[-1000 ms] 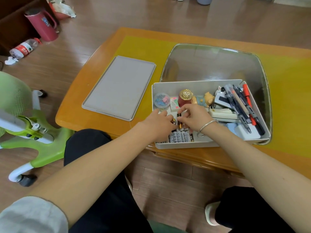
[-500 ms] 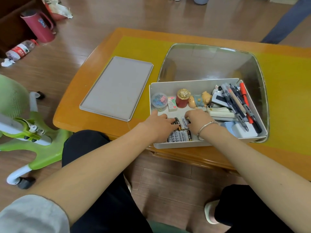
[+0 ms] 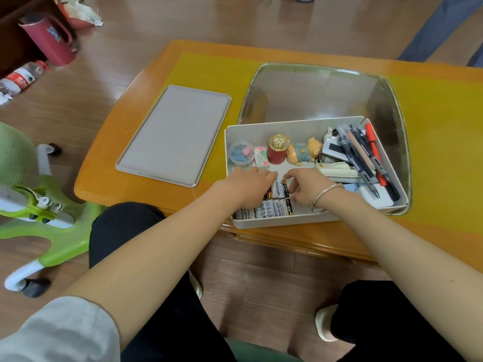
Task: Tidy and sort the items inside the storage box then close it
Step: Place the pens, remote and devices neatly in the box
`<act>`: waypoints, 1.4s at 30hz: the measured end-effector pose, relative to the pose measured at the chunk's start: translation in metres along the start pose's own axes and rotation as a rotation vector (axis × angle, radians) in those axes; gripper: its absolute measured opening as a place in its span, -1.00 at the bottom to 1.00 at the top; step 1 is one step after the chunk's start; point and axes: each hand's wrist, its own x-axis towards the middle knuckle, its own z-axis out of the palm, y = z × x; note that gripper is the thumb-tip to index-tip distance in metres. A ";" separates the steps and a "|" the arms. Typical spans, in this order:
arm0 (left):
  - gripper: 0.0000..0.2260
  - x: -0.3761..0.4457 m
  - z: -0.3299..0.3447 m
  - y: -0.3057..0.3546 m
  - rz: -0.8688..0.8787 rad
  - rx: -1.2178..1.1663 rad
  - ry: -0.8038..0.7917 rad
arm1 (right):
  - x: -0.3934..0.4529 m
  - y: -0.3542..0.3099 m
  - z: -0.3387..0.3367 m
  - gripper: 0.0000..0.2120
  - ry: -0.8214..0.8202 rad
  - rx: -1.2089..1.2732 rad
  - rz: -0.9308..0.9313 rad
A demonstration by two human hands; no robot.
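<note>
The open white storage box (image 3: 300, 123) sits at the table's near edge, and its grey lid (image 3: 172, 134) lies flat to its left. Several batteries (image 3: 273, 208) lie in the box's front left corner. My left hand (image 3: 248, 185) rests on them with fingers stretched out. My right hand (image 3: 307, 188), with a bangle on its wrist, curls its fingertips round a battery (image 3: 279, 188) in the second row. Behind are a tub of clips (image 3: 241, 152), an eraser (image 3: 261, 158), a red jar with a gold top (image 3: 277, 150) and a bear figure (image 3: 304, 152). Pens (image 3: 363, 158) fill the right side.
The box sits on a glass inset (image 3: 313, 92) in the orange table (image 3: 146, 82). A green wheeled chair (image 3: 39, 212) stands on the left. A red jug (image 3: 49, 40) and a plastic bottle (image 3: 21, 77) are on the floor beyond. Someone's leg (image 3: 431, 27) shows at top right.
My right hand has drawn back from beside the red jar to the batteries in the front corner. My left hand has stayed on the batteries. A leg has come into view at top right.
</note>
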 end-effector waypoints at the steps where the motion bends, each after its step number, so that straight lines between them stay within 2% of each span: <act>1: -0.44 0.002 0.000 0.000 0.004 -0.021 -0.007 | 0.000 0.000 0.001 -0.55 0.001 0.004 0.001; 5: -0.51 0.005 0.000 -0.001 0.018 -0.044 -0.010 | 0.001 0.000 0.001 -0.54 -0.018 -0.048 -0.013; 13: -0.38 0.012 0.001 -0.003 -0.001 -0.121 -0.039 | -0.001 -0.001 0.000 -0.63 -0.054 -0.113 -0.037; 18: -0.41 0.014 0.003 -0.004 -0.012 -0.151 -0.039 | -0.008 -0.002 -0.009 -0.49 -0.141 -0.078 -0.044; 20: -0.41 0.014 0.004 -0.003 -0.017 -0.148 -0.035 | -0.013 -0.004 -0.015 -0.50 -0.156 -0.072 -0.053; 23: -0.42 0.011 0.006 0.001 -0.056 -0.120 -0.012 | -0.023 -0.005 -0.029 -0.65 -0.036 0.012 -0.043; 26: -0.40 0.008 0.009 0.004 -0.073 -0.098 -0.011 | -0.037 0.008 -0.047 -0.81 0.277 0.059 0.033; 28: -0.39 0.006 0.009 0.005 -0.082 -0.103 -0.014 | -0.047 0.021 -0.056 -0.90 0.464 -0.014 0.123; 30: -0.38 0.006 0.009 0.004 -0.090 -0.124 -0.014 | -0.056 0.037 -0.062 -0.89 0.582 -0.086 0.230; 33: -0.43 0.007 0.009 0.004 -0.099 -0.126 -0.017 | -0.061 0.055 -0.065 -0.70 0.544 -0.144 0.396; 35: -0.46 0.007 0.009 0.004 -0.099 -0.120 -0.020 | -0.061 0.060 -0.060 -0.62 0.500 -0.159 0.443; 42: -0.47 0.004 0.009 0.005 -0.103 -0.106 -0.018 | -0.055 0.066 -0.056 -0.78 0.532 -0.140 0.451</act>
